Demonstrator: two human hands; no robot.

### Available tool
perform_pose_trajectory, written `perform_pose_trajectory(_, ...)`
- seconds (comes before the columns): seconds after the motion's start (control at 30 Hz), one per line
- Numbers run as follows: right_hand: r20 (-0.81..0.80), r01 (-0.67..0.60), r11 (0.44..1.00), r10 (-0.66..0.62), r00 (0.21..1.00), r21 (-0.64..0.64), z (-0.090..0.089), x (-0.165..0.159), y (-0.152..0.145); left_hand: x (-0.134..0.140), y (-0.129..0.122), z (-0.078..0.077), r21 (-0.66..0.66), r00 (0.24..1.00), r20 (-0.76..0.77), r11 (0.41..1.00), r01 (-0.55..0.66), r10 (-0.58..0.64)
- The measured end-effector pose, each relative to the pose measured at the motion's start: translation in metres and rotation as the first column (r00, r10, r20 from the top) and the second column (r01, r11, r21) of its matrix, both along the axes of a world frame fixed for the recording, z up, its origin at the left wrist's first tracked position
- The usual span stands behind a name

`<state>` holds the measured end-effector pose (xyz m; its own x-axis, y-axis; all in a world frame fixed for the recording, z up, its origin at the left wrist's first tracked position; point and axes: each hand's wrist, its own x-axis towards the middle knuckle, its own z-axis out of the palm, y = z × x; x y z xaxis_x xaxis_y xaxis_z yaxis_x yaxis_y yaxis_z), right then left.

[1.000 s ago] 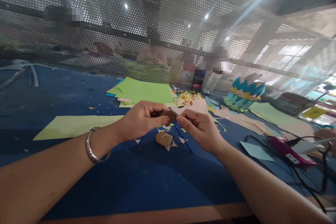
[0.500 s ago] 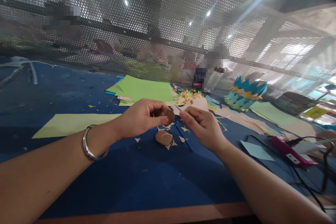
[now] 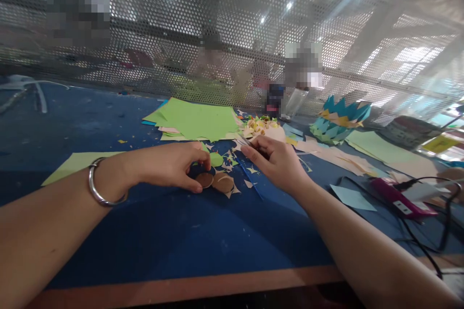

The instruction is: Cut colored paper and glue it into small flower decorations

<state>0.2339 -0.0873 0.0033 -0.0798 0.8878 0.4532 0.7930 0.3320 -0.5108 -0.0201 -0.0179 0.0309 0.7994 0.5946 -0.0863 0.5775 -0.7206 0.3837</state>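
Note:
My left hand [image 3: 170,166] hovers low over the blue table, thumb and fingers apart around the edge of a small brown disc [image 3: 205,180]. That disc lies flat, beside a second brown round piece [image 3: 223,183] resting on pale paper scraps. Between the fingers of my right hand [image 3: 273,157] is a slim pointed metal tool [image 3: 244,140]; its kind is hidden by the grip. A thin blue stick [image 3: 250,177] lies among paper offcuts below the right hand. Just behind the discs sits a green rounded paper piece [image 3: 216,160].
Green paper sheets [image 3: 199,118] are stacked behind the hands, beside a pile of small curled scraps [image 3: 264,126]. To the right stand a folded-paper basket [image 3: 340,118] and a purple power strip [image 3: 393,195] with black cables. A perforated metal screen [image 3: 163,48] closes off the back.
My left hand has moved left and down, and the brown disc it held now lies on the table. My right hand keeps the metal tool and has barely moved.

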Motion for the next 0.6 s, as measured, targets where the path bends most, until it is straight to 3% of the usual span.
perform_pose_trajectory(0.23,0.393,0.164,0.968,-0.079,0.916,-0.190,-0.006,-0.002,0.004,-0.005,0.011,-0.004,-0.031,0.998,0.031,0.998,-0.061,0.062)
perform_pose_trajectory(0.4,0.557,0.257,0.933,-0.078,0.827,-0.250,-0.006,-0.006,0.000,-0.014,0.023,-0.005,0.128,0.994,0.042,0.986,-0.109,0.105)
perform_pose_trajectory(0.47,0.591,0.269,0.929,-0.071,0.804,-0.255,-0.005,-0.008,-0.003,-0.008,0.017,-0.007,0.201,0.994,0.075,0.975,-0.091,0.077)
perform_pose_trajectory(0.6,0.592,0.278,0.925,-0.075,0.803,-0.260,-0.003,-0.014,-0.006,0.017,-0.004,-0.015,0.151,0.991,0.108,0.987,0.060,-0.076)
